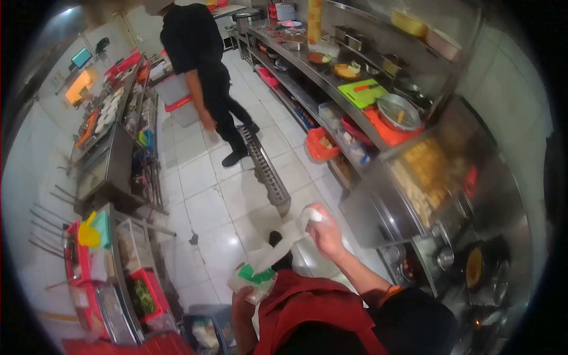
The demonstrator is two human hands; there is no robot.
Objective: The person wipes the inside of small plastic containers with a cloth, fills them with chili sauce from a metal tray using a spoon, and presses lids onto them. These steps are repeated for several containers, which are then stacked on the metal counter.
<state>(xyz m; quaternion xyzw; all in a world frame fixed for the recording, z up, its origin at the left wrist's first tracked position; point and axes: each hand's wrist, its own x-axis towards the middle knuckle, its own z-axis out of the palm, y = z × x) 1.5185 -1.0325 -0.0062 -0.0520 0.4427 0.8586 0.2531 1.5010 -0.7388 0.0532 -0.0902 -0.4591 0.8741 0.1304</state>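
My left hand (241, 300) grips a white and green tissue pack (251, 277) in front of my red apron. From the pack's top a long white strip of tissue (278, 251) stretches up to my right hand (325, 234). The fingers of my right hand are closed around a bunched end of that tissue. Part of my left hand is hidden beneath the pack.
A drain grate (264, 168) runs along the white tiled floor. Ahead stands a person (198, 65) in black. Steel counters on the right carry a green cutting board (361, 92) and a metal pan (399, 112). Near my left is a bin (207, 331).
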